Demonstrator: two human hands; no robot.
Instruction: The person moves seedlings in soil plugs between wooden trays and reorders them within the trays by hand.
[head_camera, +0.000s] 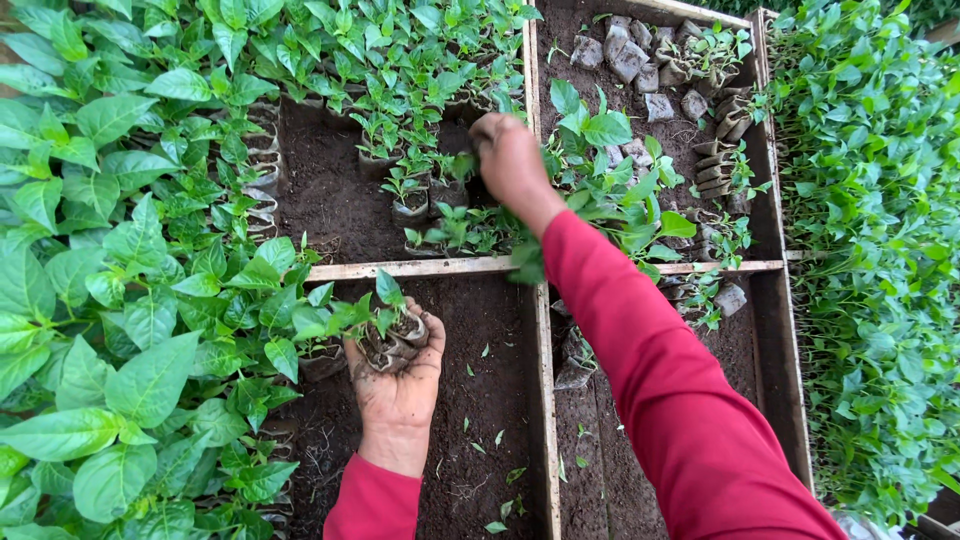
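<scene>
My left hand (398, 385) rests on dark soil in the near bed and is closed around a small seedling in a soil-filled pot (392, 338), next to a row of leafy seedlings (250, 330). My right hand (510, 160), in a red sleeve, reaches far forward over the wooden divider (420, 268). It hovers at a cluster of small potted seedlings (440, 190) in the far bed. Its fingers are curled downward, and I cannot see whether they hold anything.
Wooden frames (545, 380) split the ground into several soil beds. Dense green seedlings (90, 250) fill the left side and another mass (880, 250) the right. Grey empty pots (640, 60) lie in the far right bed. Bare soil (490, 400) lies near me.
</scene>
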